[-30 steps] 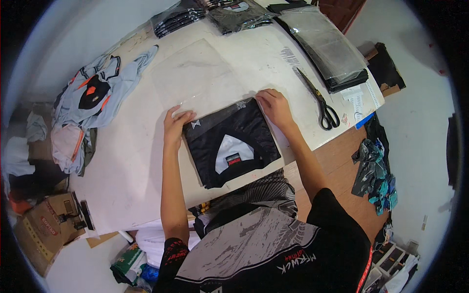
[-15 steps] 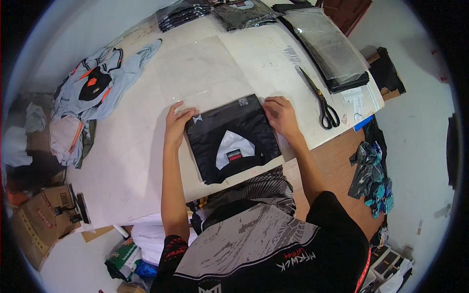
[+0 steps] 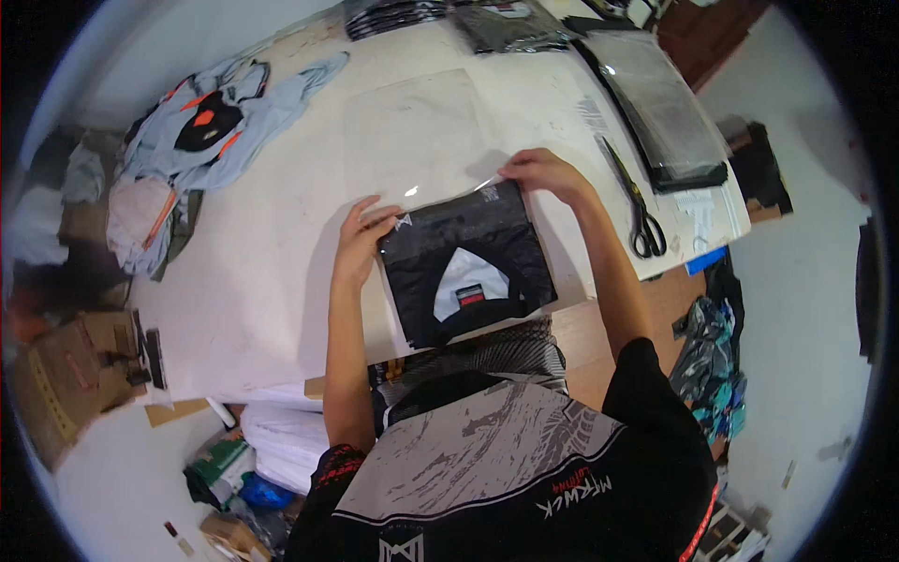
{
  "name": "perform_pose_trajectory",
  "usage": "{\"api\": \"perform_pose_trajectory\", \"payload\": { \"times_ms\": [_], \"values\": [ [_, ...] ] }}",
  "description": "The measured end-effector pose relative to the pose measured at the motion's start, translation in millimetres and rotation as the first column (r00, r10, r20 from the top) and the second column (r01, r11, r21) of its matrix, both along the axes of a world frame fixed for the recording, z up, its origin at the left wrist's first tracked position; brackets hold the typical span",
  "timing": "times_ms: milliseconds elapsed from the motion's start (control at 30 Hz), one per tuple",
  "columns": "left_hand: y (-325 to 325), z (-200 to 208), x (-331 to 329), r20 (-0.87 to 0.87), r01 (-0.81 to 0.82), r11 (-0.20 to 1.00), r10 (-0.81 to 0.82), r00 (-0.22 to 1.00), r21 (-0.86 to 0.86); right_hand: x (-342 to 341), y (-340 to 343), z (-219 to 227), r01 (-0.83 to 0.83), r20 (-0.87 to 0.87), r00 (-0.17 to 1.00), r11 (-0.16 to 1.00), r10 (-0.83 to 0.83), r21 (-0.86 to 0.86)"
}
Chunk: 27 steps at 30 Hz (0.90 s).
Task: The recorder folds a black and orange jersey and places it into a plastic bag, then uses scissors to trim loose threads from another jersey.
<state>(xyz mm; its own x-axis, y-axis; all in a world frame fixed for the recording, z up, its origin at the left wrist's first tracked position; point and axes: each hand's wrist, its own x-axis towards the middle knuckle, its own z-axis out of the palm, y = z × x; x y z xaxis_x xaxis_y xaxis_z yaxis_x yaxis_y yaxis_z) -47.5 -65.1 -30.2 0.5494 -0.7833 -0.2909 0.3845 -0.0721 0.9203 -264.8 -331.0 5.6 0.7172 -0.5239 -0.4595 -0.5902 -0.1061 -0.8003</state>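
Observation:
A folded black shirt with a pale inner collar and a dark-and-red neck label lies on the table in front of me. Clear plastic covers it, and the clear plastic bag stretches flat beyond its far edge. At the shirt's far left corner is my left hand, thumb against the corner and fingers stretched out apart from it. My right hand pinches the plastic's edge at the far right corner. That edge is slightly raised and catches the light.
Black-handled scissors lie to the right, beside a stack of clear bags. Packed dark garments line the table's far edge. A heap of light blue clothing sits at the left, with a cardboard box below it.
My right hand has moved away from me, from the shirt's right side to the plastic's far edge, which it now pinches. My left hand stays at the left corner. The whole view has shifted slightly.

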Motion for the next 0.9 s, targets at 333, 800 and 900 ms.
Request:
{"api": "perform_pose_trajectory", "payload": {
  "times_ms": [333, 800, 900],
  "values": [
    [0, 7, -11, 0.141, -0.098, 0.995, 0.096, 0.985, 0.008, -17, 7, -32, 0.037, 0.309, 0.942, 0.957, -0.129, 0.287],
    [49, 42, -12, 0.084, 0.214, 0.786, -0.319, 0.944, 0.580, -70, 69, 4, 0.135, 0.099, 0.977, 0.911, -0.187, 0.390],
    [46, 28, -7, 0.157, 0.150, 0.889, -0.238, 0.958, 0.433, -75, 64, -3, 0.245, 0.114, 0.948, 0.908, -0.298, 0.340]
  ]
}}
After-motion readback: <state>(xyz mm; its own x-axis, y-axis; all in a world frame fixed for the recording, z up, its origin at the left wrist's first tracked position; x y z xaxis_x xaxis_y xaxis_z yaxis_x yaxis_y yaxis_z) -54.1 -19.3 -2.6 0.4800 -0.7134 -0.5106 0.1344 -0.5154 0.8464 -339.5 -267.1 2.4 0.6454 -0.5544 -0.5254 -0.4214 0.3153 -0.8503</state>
